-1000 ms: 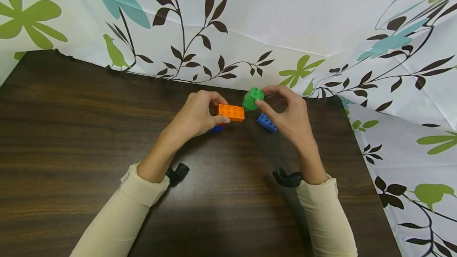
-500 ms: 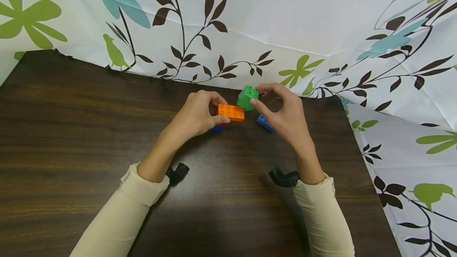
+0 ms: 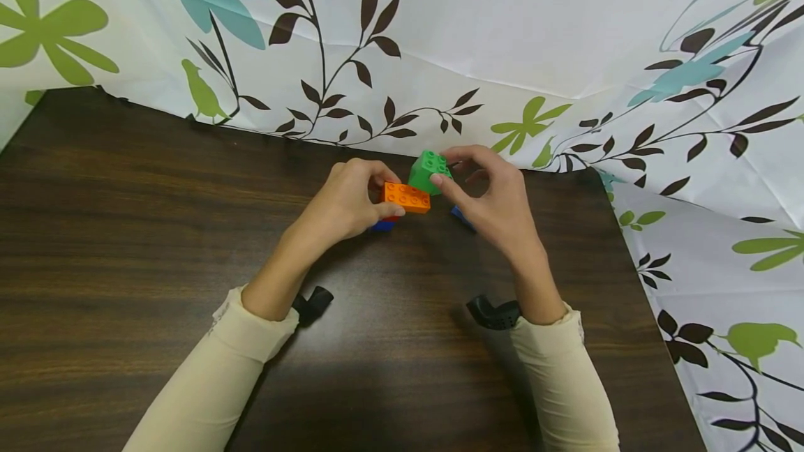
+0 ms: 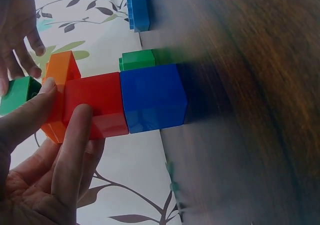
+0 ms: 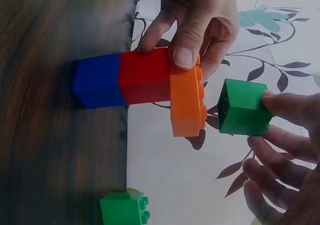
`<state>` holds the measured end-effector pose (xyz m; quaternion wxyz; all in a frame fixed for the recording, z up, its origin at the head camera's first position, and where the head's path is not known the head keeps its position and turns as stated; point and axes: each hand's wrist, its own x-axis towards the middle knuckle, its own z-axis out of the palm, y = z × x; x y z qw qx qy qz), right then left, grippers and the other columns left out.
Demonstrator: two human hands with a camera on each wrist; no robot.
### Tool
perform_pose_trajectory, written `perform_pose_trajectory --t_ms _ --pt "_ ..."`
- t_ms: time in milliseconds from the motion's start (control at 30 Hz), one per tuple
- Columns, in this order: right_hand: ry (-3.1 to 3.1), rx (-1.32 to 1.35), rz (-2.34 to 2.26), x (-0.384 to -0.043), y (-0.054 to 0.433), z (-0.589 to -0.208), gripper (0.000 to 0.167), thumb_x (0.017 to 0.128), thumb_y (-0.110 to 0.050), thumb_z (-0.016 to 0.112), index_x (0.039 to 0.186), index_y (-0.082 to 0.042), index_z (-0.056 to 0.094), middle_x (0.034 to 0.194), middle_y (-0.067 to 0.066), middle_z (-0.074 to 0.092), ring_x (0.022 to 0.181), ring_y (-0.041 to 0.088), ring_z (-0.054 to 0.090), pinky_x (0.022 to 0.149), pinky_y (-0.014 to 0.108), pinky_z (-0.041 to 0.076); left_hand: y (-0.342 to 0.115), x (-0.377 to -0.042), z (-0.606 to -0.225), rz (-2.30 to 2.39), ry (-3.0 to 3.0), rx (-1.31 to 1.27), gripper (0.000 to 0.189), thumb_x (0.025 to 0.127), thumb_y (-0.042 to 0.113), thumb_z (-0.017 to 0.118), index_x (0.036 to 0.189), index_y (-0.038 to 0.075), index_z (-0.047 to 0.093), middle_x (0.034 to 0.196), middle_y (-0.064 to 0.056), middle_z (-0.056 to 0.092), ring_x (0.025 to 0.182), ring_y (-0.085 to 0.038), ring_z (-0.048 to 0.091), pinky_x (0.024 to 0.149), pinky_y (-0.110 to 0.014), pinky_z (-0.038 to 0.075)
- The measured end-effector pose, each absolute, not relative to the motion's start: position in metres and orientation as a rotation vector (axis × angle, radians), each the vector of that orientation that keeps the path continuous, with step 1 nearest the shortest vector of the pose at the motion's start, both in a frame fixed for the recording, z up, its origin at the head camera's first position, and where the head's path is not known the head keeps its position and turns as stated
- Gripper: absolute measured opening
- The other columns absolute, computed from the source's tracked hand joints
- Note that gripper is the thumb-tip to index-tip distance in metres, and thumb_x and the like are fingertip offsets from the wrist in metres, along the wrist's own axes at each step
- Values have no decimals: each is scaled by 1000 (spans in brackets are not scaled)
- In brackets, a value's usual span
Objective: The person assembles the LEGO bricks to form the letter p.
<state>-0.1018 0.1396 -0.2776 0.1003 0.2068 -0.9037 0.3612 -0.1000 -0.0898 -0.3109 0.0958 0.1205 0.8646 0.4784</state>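
A stack of building blocks stands on the table: a blue block (image 5: 99,81) at the bottom, a red block (image 5: 145,77) above it, and a longer orange block (image 3: 407,197) on top, jutting out to the right. My left hand (image 3: 345,204) grips the stack around the orange and red blocks. Between thumb and fingers my right hand (image 3: 493,194) pinches a green block (image 5: 245,107), held above the orange block's studs with a gap visible in the right wrist view. The blue block is mostly hidden under the left hand in the head view.
A blue brick (image 3: 461,216) lies on the dark wooden table (image 3: 389,340), partly covered by the right hand. Another green block (image 5: 122,208) rests on the table near the stack, hidden in the head view. A patterned cloth (image 3: 534,33) borders the table's back and right side.
My right hand has moved left with the green block, bringing it over the orange block's right end. More of the loose blue brick is now covered. The left hand has stayed put.
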Motion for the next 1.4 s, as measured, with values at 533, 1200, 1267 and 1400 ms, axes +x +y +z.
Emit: perform_pose_trajectory --t_ms 533,1200,1267,1400 --pt "-2657 699 1036 -97 124 -286 35 94 -17 86 124 -4 75 118 11 76 96 24 70 77 30 57 -91 -100 -310 1399 2559 362 43 91 18 89 126 0 72 111 -12 76 100 -29 67 91 -41 58" --pt "-2633 769 1042 -95 119 -292 36 93 -15 86 126 -6 74 114 10 77 100 22 69 82 40 57 -90 -101 -312 1394 2583 403 39 89 16 90 120 0 72 105 -12 74 93 -27 67 82 -39 57" --pt "-2638 777 1035 -95 119 -292 37 93 -14 86 126 -6 74 114 11 77 100 23 69 82 38 56 -90 -101 -313 1390 2590 406 38 89 16 90 119 0 72 104 -12 74 93 -27 67 82 -38 58" --pt "-2644 795 1031 -97 118 -291 37 92 -13 87 125 -5 74 114 11 77 100 23 69 82 39 56 -90 -101 -313 1386 2597 410 36 90 16 90 116 0 72 103 -12 73 92 -27 67 81 -38 58"
